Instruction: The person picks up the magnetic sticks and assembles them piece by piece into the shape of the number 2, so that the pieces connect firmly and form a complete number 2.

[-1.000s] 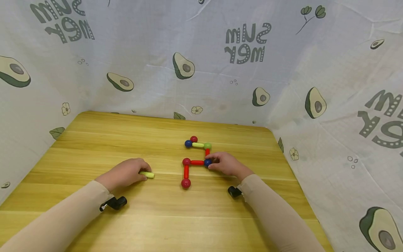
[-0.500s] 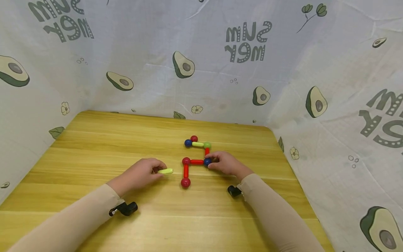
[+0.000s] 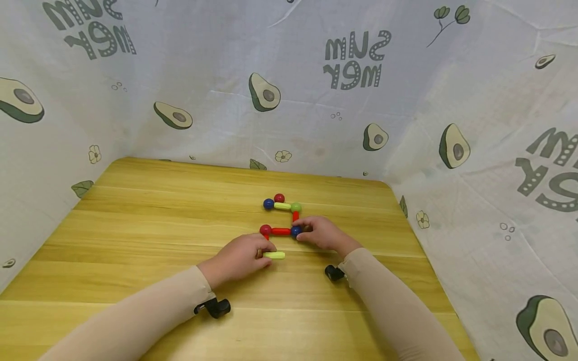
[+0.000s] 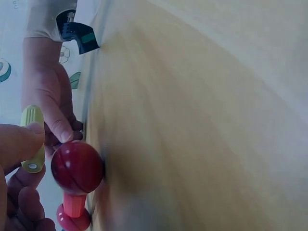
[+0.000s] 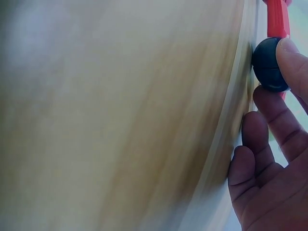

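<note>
My left hand (image 3: 244, 256) pinches a yellow-green rod (image 3: 274, 255) between thumb and fingers, above the near part of a ball-and-rod chain. In the left wrist view that rod (image 4: 32, 161) stands beside the chain's near red ball (image 4: 78, 167), apart from it; in the head view the hand hides this ball. My right hand (image 3: 324, 234) holds the blue ball (image 3: 295, 231) at the chain's corner with thumb and fingers. From that ball a red rod (image 3: 281, 231) runs left to another red ball (image 3: 265, 229), and a second red rod (image 3: 295, 216) runs back to a green ball (image 3: 295, 207).
Behind, a yellow-green rod (image 3: 282, 206) links the green ball to a blue ball (image 3: 268, 204). A red ball (image 3: 279, 198) sits close beside that blue ball. The wooden table (image 3: 158, 210) is bounded by a printed cloth (image 3: 307, 130) at the back and sides.
My left hand has moved right with the yellow-green rod, from the table's left part to over the near end of the chain. The right hand stays at the blue ball.
</note>
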A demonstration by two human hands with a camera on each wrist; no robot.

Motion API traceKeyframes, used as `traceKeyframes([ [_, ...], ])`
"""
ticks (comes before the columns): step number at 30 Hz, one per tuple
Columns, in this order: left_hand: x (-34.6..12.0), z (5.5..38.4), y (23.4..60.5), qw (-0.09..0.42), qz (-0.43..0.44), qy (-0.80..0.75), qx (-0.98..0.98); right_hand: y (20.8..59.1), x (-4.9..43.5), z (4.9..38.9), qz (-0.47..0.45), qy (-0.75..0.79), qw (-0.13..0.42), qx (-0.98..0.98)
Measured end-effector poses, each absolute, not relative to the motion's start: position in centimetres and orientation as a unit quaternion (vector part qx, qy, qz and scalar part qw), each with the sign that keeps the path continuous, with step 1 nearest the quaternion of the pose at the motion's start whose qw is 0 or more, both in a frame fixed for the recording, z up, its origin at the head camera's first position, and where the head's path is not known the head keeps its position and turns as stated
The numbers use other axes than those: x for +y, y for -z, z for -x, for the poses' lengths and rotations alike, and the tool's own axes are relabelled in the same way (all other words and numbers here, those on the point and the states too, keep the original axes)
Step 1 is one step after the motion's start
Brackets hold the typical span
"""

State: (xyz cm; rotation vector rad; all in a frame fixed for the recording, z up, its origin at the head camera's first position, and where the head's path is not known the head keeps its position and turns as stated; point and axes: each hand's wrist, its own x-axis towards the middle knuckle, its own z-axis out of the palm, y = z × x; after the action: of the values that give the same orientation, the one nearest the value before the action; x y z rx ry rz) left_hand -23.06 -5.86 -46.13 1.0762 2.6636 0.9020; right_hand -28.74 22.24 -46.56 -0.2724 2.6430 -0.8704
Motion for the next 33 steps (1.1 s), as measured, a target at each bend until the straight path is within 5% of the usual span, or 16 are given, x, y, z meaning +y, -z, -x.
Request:
traceKeyframes([
  [33,-4.2,23.0,47.9,0.046,-0.346,-0.255,0.902,46.5,21.8,28.8,0.083,0.322,0.177,0.926],
])
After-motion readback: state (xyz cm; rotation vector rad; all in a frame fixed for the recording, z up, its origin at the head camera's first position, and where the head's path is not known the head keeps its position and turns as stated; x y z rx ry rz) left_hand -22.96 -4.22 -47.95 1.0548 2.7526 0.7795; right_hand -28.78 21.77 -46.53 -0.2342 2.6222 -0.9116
